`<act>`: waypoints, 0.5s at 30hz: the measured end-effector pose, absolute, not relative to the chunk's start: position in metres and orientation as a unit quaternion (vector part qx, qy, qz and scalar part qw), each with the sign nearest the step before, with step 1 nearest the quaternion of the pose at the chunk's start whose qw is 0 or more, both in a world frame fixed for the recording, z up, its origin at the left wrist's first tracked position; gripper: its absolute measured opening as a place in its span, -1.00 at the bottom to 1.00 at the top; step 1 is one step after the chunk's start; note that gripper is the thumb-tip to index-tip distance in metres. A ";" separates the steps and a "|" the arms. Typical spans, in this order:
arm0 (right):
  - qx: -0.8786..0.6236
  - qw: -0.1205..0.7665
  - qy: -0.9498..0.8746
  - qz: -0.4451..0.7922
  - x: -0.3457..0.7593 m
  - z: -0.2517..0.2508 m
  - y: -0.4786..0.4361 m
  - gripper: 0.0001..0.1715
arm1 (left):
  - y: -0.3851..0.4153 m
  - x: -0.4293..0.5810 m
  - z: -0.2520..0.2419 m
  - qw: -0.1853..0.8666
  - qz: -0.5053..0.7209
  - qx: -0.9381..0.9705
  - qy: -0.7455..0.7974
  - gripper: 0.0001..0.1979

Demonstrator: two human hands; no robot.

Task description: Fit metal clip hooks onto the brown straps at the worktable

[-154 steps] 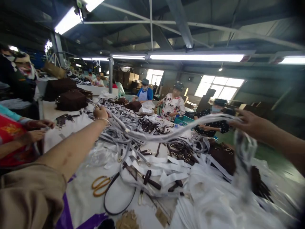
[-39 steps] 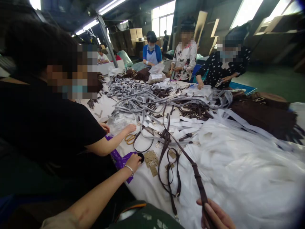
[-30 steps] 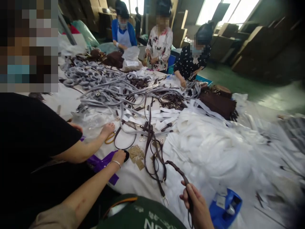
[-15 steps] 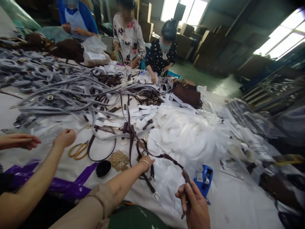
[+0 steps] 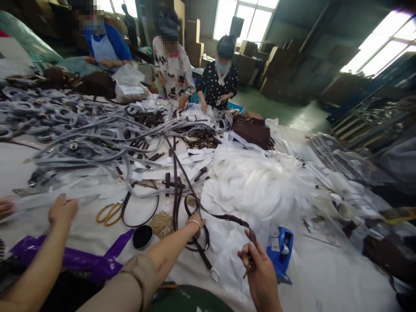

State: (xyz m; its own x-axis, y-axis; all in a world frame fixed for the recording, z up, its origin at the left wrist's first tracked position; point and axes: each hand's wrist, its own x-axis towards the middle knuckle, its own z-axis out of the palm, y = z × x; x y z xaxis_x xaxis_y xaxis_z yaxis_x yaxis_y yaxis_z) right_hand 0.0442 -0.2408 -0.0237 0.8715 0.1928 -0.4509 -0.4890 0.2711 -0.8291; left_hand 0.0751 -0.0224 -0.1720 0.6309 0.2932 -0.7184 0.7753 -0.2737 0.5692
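At five o'clock the right hand (image 5: 260, 262) pinches a brown strap (image 5: 238, 221); at six the left hand (image 5: 198, 220) partly covers dark loops (image 5: 204, 258), its grip too hidden to tell. Only the strap's end looks taken up; the rest lies loose toward eleven.

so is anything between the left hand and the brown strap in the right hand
Nothing visible blocks it. Between the left hand and the right hand, which grips the brown strap, only that strap and white wrapping span the gap. The blue tape dispenser sits beyond the right hand.
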 end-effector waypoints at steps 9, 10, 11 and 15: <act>-0.571 0.783 0.136 0.204 0.065 -0.017 -0.265 -0.37 | -0.006 0.009 -0.137 0.654 -0.088 0.678 0.324 -0.72; -0.576 0.772 0.140 0.229 0.065 -0.022 -0.268 -0.36 | -0.004 -0.003 -0.126 0.685 -0.060 0.655 0.314 -0.68; -0.587 0.752 0.133 0.267 0.064 -0.027 -0.268 -0.36 | -0.003 -0.013 -0.113 0.718 -0.034 0.626 0.301 -0.63; -0.629 0.615 -0.006 0.476 0.050 -0.039 -0.250 -0.43 | -0.008 -0.030 -0.051 0.786 -0.001 0.593 0.174 -0.56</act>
State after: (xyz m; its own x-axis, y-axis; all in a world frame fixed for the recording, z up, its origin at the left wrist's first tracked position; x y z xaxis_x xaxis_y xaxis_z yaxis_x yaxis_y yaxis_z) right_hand 0.0505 -0.2502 -0.0388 0.5474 0.5931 -0.5905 -0.5776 -0.2429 -0.7794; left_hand -0.0295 -0.0083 -0.0514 0.9394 0.2047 -0.2749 0.2081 0.2967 0.9320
